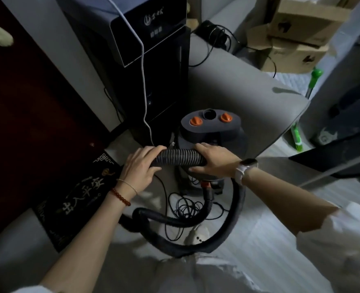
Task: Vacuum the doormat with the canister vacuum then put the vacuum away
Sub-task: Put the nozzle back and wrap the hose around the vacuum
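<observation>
Dim floor space by a dark red door [26,123] holds everything, with the canister vacuum [211,132] standing as the landmark beside a black appliance [153,60]. Both hands meet just in front of the canister: the left hand [139,166] curls its fingers over one end of the ribbed hose [180,158], and the right hand [214,160] wraps the other end, thumb underneath. From there the hose loops down and round on the floor in front of the canister, over a tangle of thin black cord [185,208] and a white power strip [197,234]. The doormat [77,195], black with pale lettering, lies left of the canister against the door. My guess is the hose is being coiled for storage. Pulling it tighter could snag the cord beneath and drag the strip, or tip the canister.
</observation>
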The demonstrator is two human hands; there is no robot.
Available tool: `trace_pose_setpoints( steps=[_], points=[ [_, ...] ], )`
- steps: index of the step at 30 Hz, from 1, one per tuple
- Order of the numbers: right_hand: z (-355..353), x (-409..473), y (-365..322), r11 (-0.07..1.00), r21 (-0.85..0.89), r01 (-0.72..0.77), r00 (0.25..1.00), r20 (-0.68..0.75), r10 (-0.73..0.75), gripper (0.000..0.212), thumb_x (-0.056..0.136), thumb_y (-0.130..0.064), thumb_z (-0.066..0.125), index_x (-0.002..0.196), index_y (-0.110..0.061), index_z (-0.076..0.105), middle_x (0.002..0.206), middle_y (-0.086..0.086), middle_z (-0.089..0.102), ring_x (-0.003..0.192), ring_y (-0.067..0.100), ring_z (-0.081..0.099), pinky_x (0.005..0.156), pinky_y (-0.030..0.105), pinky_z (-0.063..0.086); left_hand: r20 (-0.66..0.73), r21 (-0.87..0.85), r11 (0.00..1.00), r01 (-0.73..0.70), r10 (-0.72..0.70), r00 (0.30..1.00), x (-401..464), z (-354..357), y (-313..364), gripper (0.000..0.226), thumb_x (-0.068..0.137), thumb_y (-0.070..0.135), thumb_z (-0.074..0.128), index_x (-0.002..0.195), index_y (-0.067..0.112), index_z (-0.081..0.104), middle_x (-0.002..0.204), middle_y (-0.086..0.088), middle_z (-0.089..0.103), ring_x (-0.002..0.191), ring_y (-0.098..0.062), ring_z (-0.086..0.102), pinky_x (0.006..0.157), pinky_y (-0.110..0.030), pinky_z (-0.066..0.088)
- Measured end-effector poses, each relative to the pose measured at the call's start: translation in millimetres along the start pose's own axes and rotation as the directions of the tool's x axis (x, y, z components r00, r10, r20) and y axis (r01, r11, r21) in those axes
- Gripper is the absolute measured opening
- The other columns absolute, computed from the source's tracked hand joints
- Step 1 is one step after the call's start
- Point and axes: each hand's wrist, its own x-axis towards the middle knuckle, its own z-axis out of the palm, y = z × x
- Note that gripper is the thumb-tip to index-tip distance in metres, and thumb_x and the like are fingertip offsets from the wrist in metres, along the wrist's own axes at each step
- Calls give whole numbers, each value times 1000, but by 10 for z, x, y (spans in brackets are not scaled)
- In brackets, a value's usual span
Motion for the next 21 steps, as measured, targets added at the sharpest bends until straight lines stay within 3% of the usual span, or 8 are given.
trace_pose_setpoints(
  steps=[3, 7, 8, 10, 12, 14, 18, 21],
  points=[
    [58, -38, -175, 977, 210, -24, 1000, -3, 26, 33, 81, -43, 64, 92, -22, 42, 79, -9, 53, 76, 16, 59, 60, 24, 41, -68, -36, 998, 51, -54, 996, -92, -42, -114, 60, 75, -1, 68, 124, 24, 45, 117, -9, 58, 104, -32, 54, 90, -49, 46],
    [278, -123, -556, 819, 568, -75, 988, -70, 138, 28, 81, -38, 66, 79, -27, 41, 73, -5, 56, 62, 10, 55, 59, 31, 49, -220, -321, 908, 268, -347, 912, -205, -55, -97, 49, 86, 5, 58, 134, 10, 46, 137, -14, 41, 126, -21, 40, 106, -32, 33],
    [305, -140, -636, 804, 590, -73, 985, -86, 152, 27, 82, -38, 66, 78, -28, 41, 74, -3, 57, 62, 12, 56, 60, 33, 49, -188, -464, 797, 387, -516, 836, -231, -52, -77, 53, 90, 12, 57, 139, 10, 38, 144, -14, 33, 130, -20, 35, 107, -29, 30],
    [340, -168, -758, 810, 582, -74, 981, -104, 164, 25, 83, -37, 65, 85, -22, 45, 77, 0, 59, 66, 15, 58, 64, 34, 50, 65, -774, 356, 523, -778, 625, -250, -63, -72, 70, 89, 34, 57, 146, 13, 23, 150, -13, 26, 136, -23, 31, 110, -35, 30],
    [427, -226, -906, 812, 579, -69, 976, -128, 174, 30, 83, -37, 65, 97, -15, 49, 83, 0, 60, 75, 16, 60, 68, 36, 52, 353, -896, -143, 421, -805, 477, -231, -130, -100, 80, 79, 54, 62, 142, 14, 33, 142, -12, 40, 129, -28, 42, 106, -41, 37],
    [592, -300, -1094, 810, 583, -66, 967, -163, 196, 38, 83, -39, 64, 106, -11, 51, 89, 1, 60, 82, 17, 61, 72, 36, 52, 515, -855, -391, 341, -713, 475, -187, -200, -139, 61, 79, 55, 61, 120, 10, 52, 118, -13, 56, 108, -28, 55, 96, -42, 45],
    [898, -439, -1363, 846, 533, 16, 989, -132, 65, 47, 87, -49, 44, 113, -10, 50, 97, 5, 62, 86, 19, 60, 75, 35, 49, 586, -804, -544, 242, -654, 478, -348, -166, -168, 24, 85, 25, 63, 83, 3, 53, 79, -11, 58, 67, -21, 64, 54, -32, 58],
    [1005, -460, -1275, 875, 482, 40, 998, -65, -9, 37, 95, -37, 36, 120, -13, 50, 105, 4, 60, 94, 18, 58, 84, 36, 46, 553, -833, -457, 312, -666, 500, -742, -166, -322, 13, 86, 9, 56, 75, 7, 49, 59, -5, 54, 41, -13, 55, 45, -23, 50]
  ],
)
